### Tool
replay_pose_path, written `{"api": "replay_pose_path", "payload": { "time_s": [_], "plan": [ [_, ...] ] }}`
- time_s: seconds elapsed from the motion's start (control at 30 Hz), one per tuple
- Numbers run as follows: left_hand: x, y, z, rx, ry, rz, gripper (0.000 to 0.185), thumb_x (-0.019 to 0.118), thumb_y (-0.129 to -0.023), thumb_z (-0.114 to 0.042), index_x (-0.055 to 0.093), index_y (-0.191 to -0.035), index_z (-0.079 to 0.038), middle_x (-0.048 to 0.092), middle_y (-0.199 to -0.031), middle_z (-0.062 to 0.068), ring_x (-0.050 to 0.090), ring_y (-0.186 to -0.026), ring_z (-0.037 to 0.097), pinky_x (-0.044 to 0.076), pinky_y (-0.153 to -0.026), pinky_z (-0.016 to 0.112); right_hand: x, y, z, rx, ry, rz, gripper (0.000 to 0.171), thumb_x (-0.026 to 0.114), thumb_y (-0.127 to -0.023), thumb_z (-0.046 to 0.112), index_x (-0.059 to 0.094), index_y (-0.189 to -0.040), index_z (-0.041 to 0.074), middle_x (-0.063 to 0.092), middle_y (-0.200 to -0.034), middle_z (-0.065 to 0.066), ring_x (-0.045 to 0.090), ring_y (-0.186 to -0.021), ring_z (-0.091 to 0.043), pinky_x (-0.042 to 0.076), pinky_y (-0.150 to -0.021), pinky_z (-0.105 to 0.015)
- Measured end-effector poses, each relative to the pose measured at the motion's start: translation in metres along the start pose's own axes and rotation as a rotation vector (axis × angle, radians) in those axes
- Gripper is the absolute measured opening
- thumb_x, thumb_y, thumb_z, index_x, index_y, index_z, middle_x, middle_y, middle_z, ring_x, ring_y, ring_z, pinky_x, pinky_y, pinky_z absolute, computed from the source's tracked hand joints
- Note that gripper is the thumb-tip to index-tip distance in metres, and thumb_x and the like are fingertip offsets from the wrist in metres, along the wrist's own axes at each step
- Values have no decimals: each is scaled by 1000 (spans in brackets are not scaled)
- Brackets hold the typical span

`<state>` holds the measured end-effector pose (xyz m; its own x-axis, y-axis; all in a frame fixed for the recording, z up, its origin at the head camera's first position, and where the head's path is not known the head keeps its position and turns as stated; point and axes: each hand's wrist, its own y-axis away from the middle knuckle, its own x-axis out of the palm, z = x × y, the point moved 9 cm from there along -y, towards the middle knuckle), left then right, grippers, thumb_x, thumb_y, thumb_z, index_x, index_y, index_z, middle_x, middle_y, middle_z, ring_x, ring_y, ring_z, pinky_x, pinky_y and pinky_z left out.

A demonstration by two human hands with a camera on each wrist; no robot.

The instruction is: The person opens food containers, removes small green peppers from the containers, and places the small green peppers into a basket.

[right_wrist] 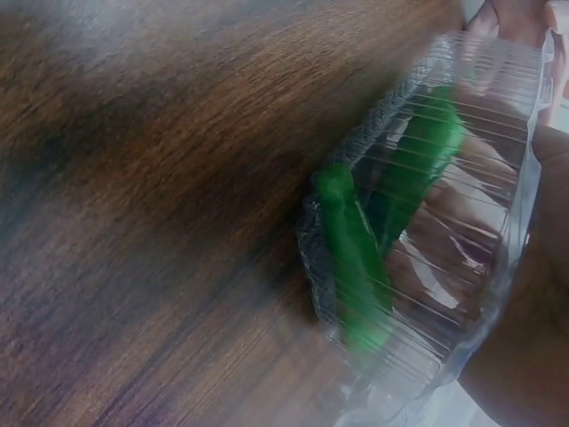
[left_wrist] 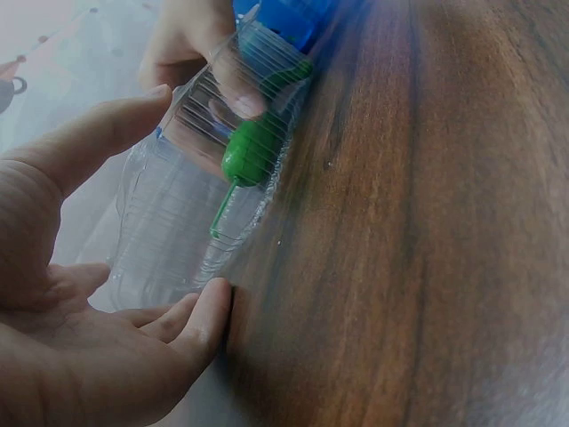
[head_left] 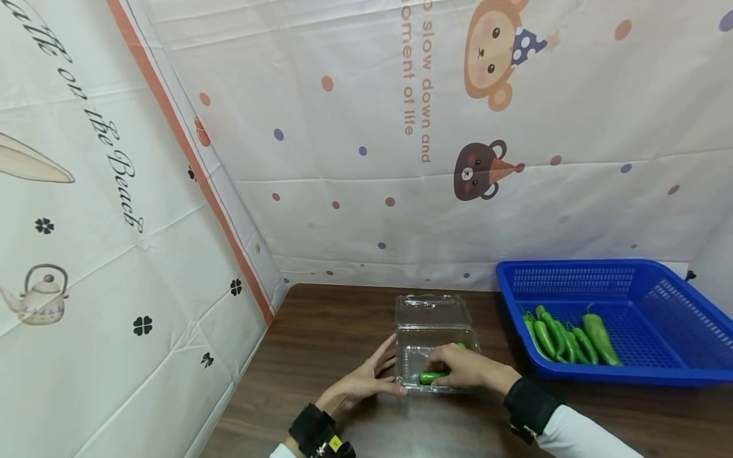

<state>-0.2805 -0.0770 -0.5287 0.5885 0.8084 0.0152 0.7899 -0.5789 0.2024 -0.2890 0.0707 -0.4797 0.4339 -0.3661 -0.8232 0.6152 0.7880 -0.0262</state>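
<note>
A clear plastic clamshell box (head_left: 413, 346) stands on the table with its lid folded back toward the wall. Inside it, my right hand (head_left: 466, 367) reaches down and grips a green chili pepper (head_left: 431, 378) near the front left corner. Through the box wall in the left wrist view, that pepper (left_wrist: 251, 151) shows its stem, with a thumb against it. Another green pepper (right_wrist: 354, 258) lies in the box in the right wrist view. My left hand (head_left: 366, 376) has its fingers spread and touches the box's left side.
To the right, a blue plastic basket (head_left: 664, 343) holds several green peppers (head_left: 564, 340) in its left part. The brown wooden table (head_left: 321, 331) meets printed white cloth walls (head_left: 343, 222) at the back and left.
</note>
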Motion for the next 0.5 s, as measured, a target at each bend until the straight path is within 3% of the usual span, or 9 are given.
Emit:
{"api": "replay_pose_path", "payload": {
  "time_s": [0.13, 0.3, 0.5],
  "plan": [
    [0, 0, 0, 1, 3, 6, 112, 80, -87, -5, 4, -166, -28, 5, -173, 16, 14, -158, 40, 28, -125, 55, 1, -1, -1, 8, 61, -9, 23, 81, -86, 12, 77, -109, 12, 74, -103, 1, 67, -89, -6, 57, -74, -24],
    [1, 0, 0, 0, 0, 15, 112, 80, -88, -6, 4, -166, -29, 6, -173, 16, 13, -158, 40, 29, -125, 54, -6, 0, -1, 31, 103, -46, 23, 79, -89, 14, 77, -112, 11, 75, -106, -1, 70, -95, -12, 59, -78, -29],
    [0, 0, 1, -2, 6, 12, 112, 80, -87, -6, 5, -166, -29, 6, -172, 17, 14, -158, 41, 29, -125, 55, -35, -3, 8, 38, 141, -158, 26, 75, -92, 13, 74, -117, 7, 73, -106, -3, 69, -91, -13, 57, -74, -26]
  ]
}}
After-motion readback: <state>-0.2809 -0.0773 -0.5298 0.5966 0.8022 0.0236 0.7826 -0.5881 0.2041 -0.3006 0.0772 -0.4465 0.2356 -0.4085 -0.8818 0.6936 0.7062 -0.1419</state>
